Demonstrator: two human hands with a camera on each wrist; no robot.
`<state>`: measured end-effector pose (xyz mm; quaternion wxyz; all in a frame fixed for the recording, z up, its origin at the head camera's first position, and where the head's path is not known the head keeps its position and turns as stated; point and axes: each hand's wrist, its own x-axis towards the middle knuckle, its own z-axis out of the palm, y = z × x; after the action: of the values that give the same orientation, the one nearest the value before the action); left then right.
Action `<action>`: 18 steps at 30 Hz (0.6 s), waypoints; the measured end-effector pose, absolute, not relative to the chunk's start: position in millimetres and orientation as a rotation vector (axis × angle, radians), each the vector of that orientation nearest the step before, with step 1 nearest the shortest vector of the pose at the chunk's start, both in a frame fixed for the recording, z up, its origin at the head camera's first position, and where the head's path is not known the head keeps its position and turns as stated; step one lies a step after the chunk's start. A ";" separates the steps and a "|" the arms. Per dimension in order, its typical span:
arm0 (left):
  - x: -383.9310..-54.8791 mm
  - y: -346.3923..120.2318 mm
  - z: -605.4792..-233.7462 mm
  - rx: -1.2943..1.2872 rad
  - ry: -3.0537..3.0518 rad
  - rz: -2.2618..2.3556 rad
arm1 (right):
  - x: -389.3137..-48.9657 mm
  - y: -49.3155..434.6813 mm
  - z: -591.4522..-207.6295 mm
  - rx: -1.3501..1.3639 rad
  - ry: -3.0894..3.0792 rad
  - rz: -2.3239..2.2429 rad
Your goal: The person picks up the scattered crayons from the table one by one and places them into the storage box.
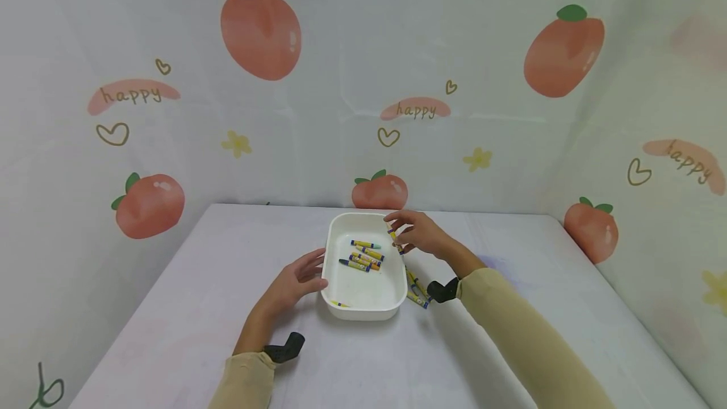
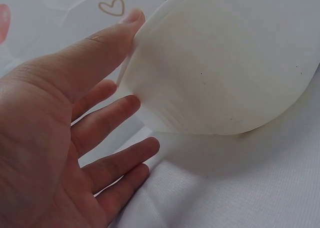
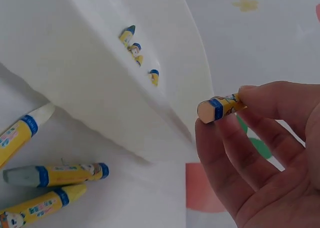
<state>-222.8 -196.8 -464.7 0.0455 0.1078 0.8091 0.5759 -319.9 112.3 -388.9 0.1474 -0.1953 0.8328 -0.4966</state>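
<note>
A white plastic tray [image 1: 363, 315] with rounded corners holds several crayons in yellow wrappers, among them a dark-tipped crayon [image 1: 354, 265]. One more crayon [image 1: 340, 303] lies apart at its near end, partly hidden by the wall. My left hand [image 1: 295, 279] touches the tray's left side, its fingers [image 2: 107, 120] fairly straight and spread, the thumb at the rim. Over the right rim, my right hand [image 1: 423, 233] pinches a crayon [image 3: 220, 107] between thumb and fingertips. Its flat peach-coloured end faces the right wrist camera.
Right of the tray, several crayons lie loose on the white-covered table [image 1: 187, 320], including a grey one [image 3: 60, 175] and a yellow one [image 3: 45, 206]. A white backdrop [image 1: 329, 68] printed with peaches and hearts rises behind. Black straps [image 1: 286, 347] circle both wrists.
</note>
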 end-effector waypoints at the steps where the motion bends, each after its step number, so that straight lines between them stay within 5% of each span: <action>1: -222.9 -196.7 -464.8 0.331 2.474 1.755 | -319.7 109.9 -387.6 -0.561 2.403 -1.412; 18: -224.2 -196.3 -467.8 0.320 2.483 1.750 | -321.3 79.8 -389.4 -0.746 2.379 -1.187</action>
<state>-224.2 -196.3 -467.8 0.0434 0.1047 0.8121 0.5724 -321.3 79.8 -389.4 0.1891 -0.2654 0.8459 -0.4221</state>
